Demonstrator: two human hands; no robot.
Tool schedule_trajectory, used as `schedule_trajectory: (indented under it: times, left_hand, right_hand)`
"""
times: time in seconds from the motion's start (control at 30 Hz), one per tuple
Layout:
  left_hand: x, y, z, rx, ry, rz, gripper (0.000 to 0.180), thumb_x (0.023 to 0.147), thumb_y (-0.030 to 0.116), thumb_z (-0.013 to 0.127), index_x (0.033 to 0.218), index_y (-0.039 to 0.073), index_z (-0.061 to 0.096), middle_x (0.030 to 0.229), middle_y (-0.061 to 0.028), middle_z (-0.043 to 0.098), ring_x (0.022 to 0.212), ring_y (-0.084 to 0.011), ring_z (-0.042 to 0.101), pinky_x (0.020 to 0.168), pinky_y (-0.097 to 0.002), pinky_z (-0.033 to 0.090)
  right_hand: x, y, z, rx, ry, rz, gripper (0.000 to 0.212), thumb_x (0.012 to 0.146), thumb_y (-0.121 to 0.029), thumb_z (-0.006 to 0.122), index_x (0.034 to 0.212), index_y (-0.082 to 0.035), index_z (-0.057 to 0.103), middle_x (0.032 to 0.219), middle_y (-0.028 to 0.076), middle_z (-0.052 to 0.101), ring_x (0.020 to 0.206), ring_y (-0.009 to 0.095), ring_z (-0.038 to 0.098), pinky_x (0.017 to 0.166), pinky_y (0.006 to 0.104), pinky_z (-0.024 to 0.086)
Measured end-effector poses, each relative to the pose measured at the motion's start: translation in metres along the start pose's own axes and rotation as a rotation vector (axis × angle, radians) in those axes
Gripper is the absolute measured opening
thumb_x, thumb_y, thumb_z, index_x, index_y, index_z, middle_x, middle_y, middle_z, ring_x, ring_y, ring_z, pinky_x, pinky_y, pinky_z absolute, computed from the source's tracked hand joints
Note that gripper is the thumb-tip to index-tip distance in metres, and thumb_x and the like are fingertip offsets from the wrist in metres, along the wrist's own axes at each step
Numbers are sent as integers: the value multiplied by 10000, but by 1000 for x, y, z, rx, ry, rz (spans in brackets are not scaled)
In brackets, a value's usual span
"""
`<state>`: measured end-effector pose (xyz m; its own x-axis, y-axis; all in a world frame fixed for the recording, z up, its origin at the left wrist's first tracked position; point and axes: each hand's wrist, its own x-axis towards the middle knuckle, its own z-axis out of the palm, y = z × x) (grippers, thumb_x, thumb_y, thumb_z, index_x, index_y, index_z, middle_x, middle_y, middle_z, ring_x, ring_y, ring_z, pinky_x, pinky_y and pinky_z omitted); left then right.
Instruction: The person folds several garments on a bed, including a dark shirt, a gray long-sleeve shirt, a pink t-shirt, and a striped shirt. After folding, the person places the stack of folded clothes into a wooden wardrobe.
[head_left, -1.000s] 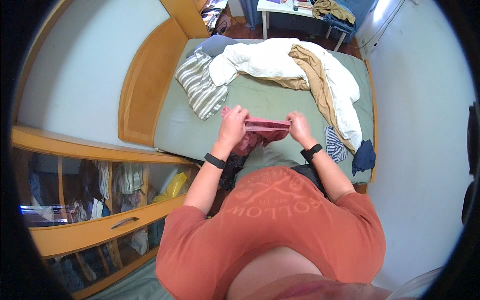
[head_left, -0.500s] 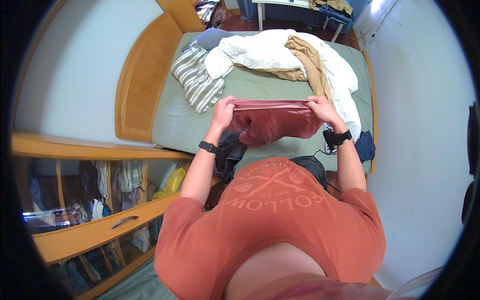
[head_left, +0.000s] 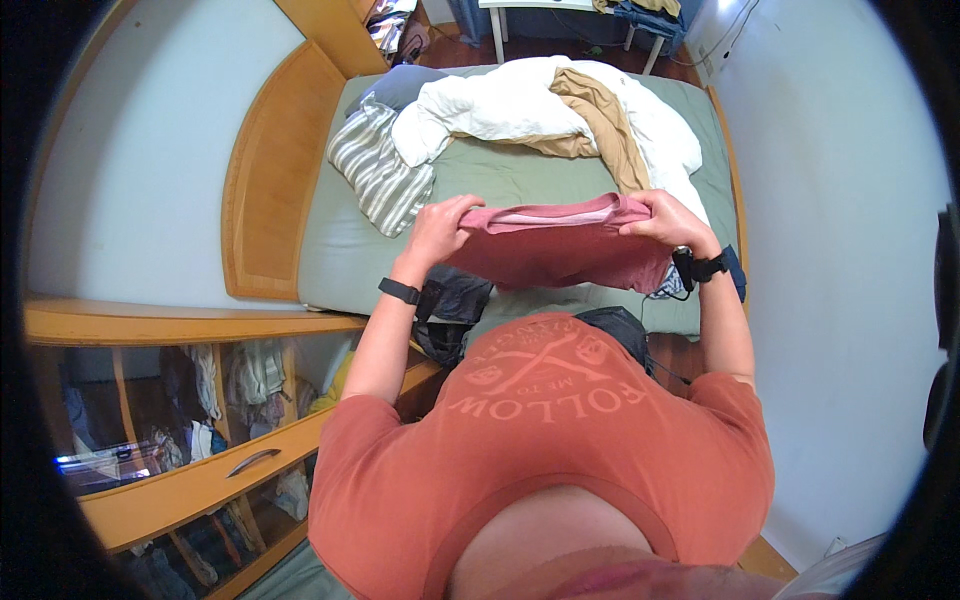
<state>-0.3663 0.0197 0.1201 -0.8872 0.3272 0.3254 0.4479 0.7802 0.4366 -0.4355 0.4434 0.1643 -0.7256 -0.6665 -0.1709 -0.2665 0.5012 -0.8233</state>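
Note:
A dusty-red cloth garment, which looks like a T-shirt, hangs in front of my chest above the bed. My left hand is closed on one end of its upper edge, and my right hand grips the other end. Between them that edge is spread wide, and a paler inner side shows in the opening. The lower part droops in loose folds. Behind it lies a bed with a green sheet.
A white and tan duvet and a striped pillow lie on the bed. Dark items rest near its front edge. At the left stands a glass-fronted wooden cabinet with clothes inside; a pale wall rises at the right.
The garment's bunched lower part has dropped and opened out. My hands have moved slightly farther apart, and the upper edge now gapes more. The whole view has shifted a little.

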Motion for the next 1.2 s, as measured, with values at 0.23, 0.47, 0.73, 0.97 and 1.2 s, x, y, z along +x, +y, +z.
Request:
schedule_trajectory:
  times: [0.23, 0.47, 0.73, 0.97, 1.2]
  left_hand:
    - [-1, -4, 5, -158, 38, -33, 144, 920, 145, 744, 1056, 105, 770, 903, -122, 690, 790, -386, 657, 683, -436, 538]
    - [18, 6, -1, -220, 376, 85, 187, 1011, 154, 675, 1016, -24, 733, 867, -138, 653, 830, -301, 645, 745, -403, 508]
    - [25, 23, -12, -303, 420, -98, 217, 1048, 162, 628, 1005, -41, 690, 864, -185, 638, 755, -332, 600, 697, -385, 475]
    - [27, 27, -15, -462, 304, -224, 220, 1079, 138, 577, 1114, -36, 708, 979, -115, 745, 927, -177, 676, 850, -312, 523]
    - [22, 25, -13, -564, 142, -155, 233, 1078, 104, 550, 1169, -16, 727, 1061, -103, 767, 1003, -187, 707, 929, -324, 540]
  right_hand:
    - [5, 20, -1, 160, 211, -32, 299, 1072, -245, 626, 1040, 44, 695, 819, -1, 623, 803, 89, 535, 751, 291, 488]
    - [16, 19, 2, 46, 524, -363, 299, 1119, -211, 545, 1114, 16, 739, 926, -1, 669, 890, 89, 564, 829, 279, 482]
    - [33, 2, 20, 208, 596, -248, 221, 1116, -145, 523, 1158, 5, 680, 886, -4, 643, 854, 86, 547, 811, 248, 476]
    - [35, -1, 22, -102, 402, -370, 343, 969, 46, 532, 1220, -53, 744, 1009, 121, 716, 921, 226, 664, 874, 343, 530]
    - [31, 3, 25, -132, 202, -272, 124, 950, -85, 651, 1005, -5, 727, 927, 125, 663, 909, 283, 652, 841, 366, 517]
